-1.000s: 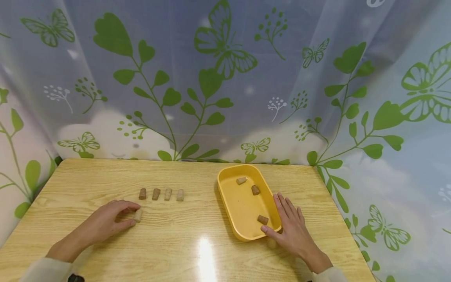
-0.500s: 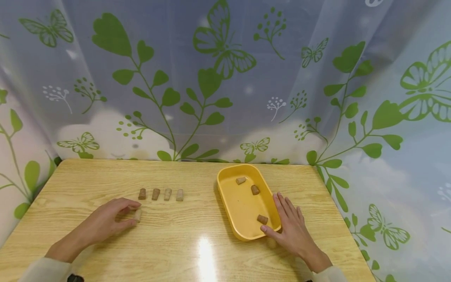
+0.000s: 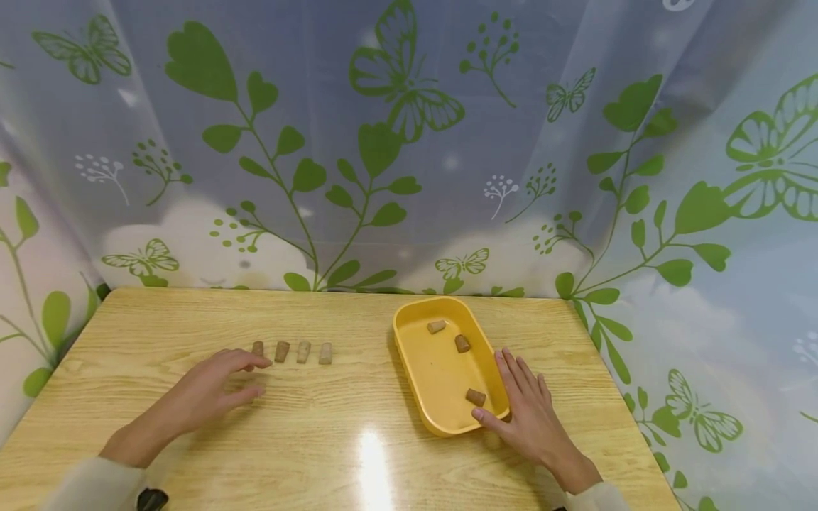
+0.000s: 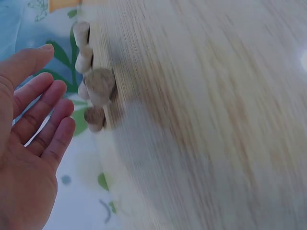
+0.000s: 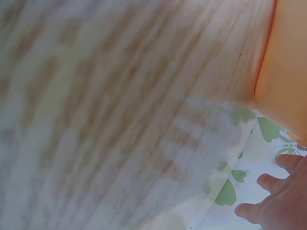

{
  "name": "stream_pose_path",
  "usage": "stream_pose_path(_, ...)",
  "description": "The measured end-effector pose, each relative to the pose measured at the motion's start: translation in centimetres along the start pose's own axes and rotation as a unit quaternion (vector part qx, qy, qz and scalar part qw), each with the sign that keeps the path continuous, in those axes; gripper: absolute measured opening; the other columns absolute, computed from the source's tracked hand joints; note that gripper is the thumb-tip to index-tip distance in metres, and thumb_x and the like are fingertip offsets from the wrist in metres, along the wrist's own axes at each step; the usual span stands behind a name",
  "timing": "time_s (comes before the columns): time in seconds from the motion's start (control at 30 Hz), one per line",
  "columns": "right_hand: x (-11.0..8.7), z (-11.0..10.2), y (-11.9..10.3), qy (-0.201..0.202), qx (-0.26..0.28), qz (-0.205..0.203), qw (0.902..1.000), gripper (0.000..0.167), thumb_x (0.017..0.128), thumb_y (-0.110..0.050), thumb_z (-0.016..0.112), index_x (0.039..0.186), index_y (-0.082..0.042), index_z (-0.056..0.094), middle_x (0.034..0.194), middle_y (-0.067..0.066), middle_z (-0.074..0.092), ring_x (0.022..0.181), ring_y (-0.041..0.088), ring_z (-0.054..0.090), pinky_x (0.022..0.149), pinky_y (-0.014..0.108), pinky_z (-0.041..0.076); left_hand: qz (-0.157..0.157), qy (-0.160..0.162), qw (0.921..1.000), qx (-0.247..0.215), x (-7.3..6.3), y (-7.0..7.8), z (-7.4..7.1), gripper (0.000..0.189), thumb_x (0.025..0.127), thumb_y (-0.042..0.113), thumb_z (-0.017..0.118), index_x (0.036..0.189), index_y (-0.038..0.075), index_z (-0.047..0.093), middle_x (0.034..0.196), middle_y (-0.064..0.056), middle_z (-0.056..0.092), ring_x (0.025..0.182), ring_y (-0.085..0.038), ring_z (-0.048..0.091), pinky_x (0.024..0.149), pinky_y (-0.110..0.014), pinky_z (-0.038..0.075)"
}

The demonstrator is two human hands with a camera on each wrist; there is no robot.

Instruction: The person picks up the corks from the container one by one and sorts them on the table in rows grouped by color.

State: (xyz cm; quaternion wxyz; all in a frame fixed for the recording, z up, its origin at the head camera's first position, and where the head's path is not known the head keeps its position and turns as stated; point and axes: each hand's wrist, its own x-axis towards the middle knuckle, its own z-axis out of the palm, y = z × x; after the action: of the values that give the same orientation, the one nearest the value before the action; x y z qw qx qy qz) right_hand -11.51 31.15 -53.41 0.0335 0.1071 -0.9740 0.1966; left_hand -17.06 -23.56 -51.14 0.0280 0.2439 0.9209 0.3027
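My left hand [image 3: 201,390] is over the table at left, fingers loosely spread and holding nothing. In the left wrist view a tapered cork stopper [image 4: 100,86] stands on the table beyond the fingertips; the hand hides it in the head view. Behind it is a row of similar stoppers: a partly covered dark one [image 3: 258,348], a brown one [image 3: 282,351] and two paler ones, the rightmost stopper [image 3: 325,353] among them. My right hand [image 3: 533,419] rests against the yellow tray [image 3: 409,372], fingers straight along its right side and thumb at the near rim.
Inside the tray lie a light stopper [image 3: 437,326], a dark stopper [image 3: 462,343] and a brown stopper [image 3: 476,397]. The wooden table [image 3: 307,454] backs onto a curtain [image 3: 319,177] printed with leaves and butterflies.
My left hand has let go of the pale stopper it pinched and shifted slightly right and up, its fingers now apart. My right hand and the tray have stayed in place.
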Motion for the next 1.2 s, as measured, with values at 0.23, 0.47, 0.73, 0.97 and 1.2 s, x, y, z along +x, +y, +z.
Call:
stream_pose_path(0.23,-0.1,0.0,0.0,0.0,0.0,0.0,1.0,0.105,0.099,-0.06,0.071,0.177,-0.02,0.013,0.182,0.016,0.022,0.164,0.05,0.024,0.123,0.085,0.015,0.041,-0.018,0.9988,-0.018,1.6,1.7,1.2,0.038,0.101,0.029,0.082,0.136,0.015,0.074,0.13,-0.001,0.075,0.115,-0.028,0.07,0.1,-0.052,0.06)
stream_pose_path(0.47,0.0,0.1,0.0,0.0,0.005,0.001,1.0,0.104,0.099,-0.06,0.071,0.177,-0.016,0.016,0.182,0.016,0.022,0.164,0.049,0.024,0.123,0.085,0.015,0.072,-0.046,0.9959,-0.029,4.1,4.3,3.0,0.039,0.101,0.023,0.081,0.137,0.012,0.072,0.132,-0.002,0.074,0.126,-0.034,0.067,0.116,-0.074,0.042)
stream_pose_path(0.73,0.0,0.1,0.0,0.001,0.003,0.002,1.0,0.104,0.099,-0.06,0.071,0.176,-0.013,0.019,0.182,0.015,0.021,0.164,0.049,0.024,0.123,0.085,0.014,0.109,-0.068,0.9913,-0.03,7.1,7.6,4.5,0.037,0.105,0.027,0.076,0.139,0.015,0.071,0.135,0.001,0.073,0.121,-0.022,0.067,0.104,-0.058,0.055)
stream_pose_path(0.97,-0.1,0.1,0.1,0.0,0.004,0.003,1.0,0.104,0.099,-0.06,0.071,0.176,-0.014,0.018,0.182,0.015,0.021,0.164,0.05,0.024,0.123,0.085,0.014,0.139,-0.08,0.986,-0.045,9.3,10.1,5.8,0.038,0.106,0.03,0.075,0.141,0.014,0.071,0.135,-0.001,0.073,0.122,-0.021,0.067,0.103,-0.047,0.058)
stream_pose_path(1.2,-0.1,0.1,0.1,-0.002,0.005,0.004,1.0,0.104,0.1,-0.06,0.071,0.177,-0.019,0.015,0.183,0.013,0.02,0.164,0.049,0.023,0.123,0.084,0.014,0.158,-0.091,0.9815,-0.058,11.1,12.4,6.9,0.037,0.106,0.027,0.074,0.14,0.013,0.072,0.138,-0.001,0.072,0.131,-0.024,0.066,0.112,-0.049,0.055)
